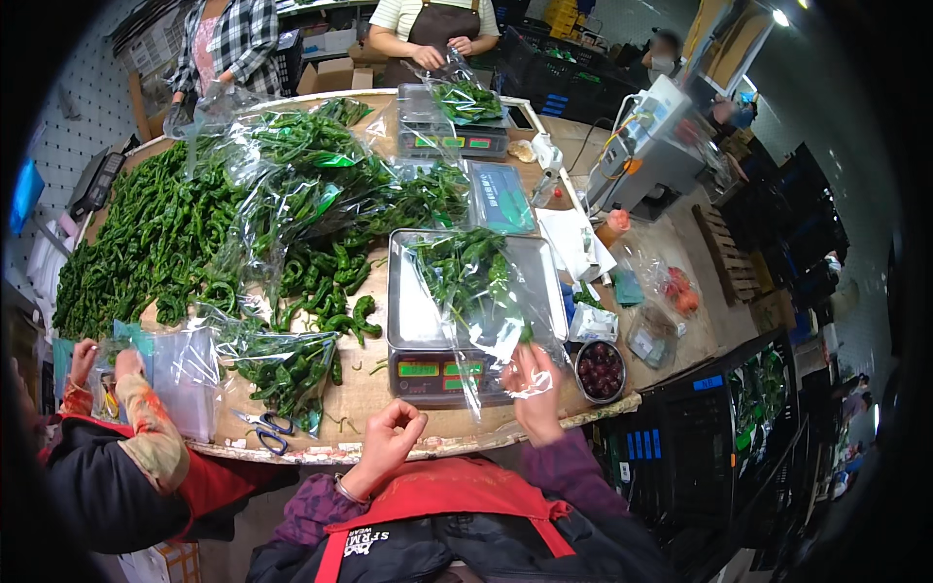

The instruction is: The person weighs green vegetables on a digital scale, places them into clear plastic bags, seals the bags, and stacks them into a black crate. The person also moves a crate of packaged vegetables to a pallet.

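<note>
A clear plastic bag of green peppers (pixel 466 273) lies on the steel pan of a digital scale (pixel 404 321). My right hand (pixel 534 382) is inside or behind the bag's loose film at the pan's lower right, with a green pepper (pixel 526 333) at its fingertips. Whether the fingers grip it is unclear. My left hand (pixel 390 437) is at the table edge below the scale, its fingers curled and thumb against the forefinger; no object shows in it. Blue-handled scissors (pixel 270 430) and another bag of peppers (pixel 291 368) lie to its left.
Loose green peppers (pixel 153 233) and more bagged ones cover the table's left and middle. A bowl of dark red fruit (pixel 600 370) stands right of the scale. A co-worker's hands (pixel 130 362) are at the left; two people stand across the table, one behind a second scale (pixel 452 142).
</note>
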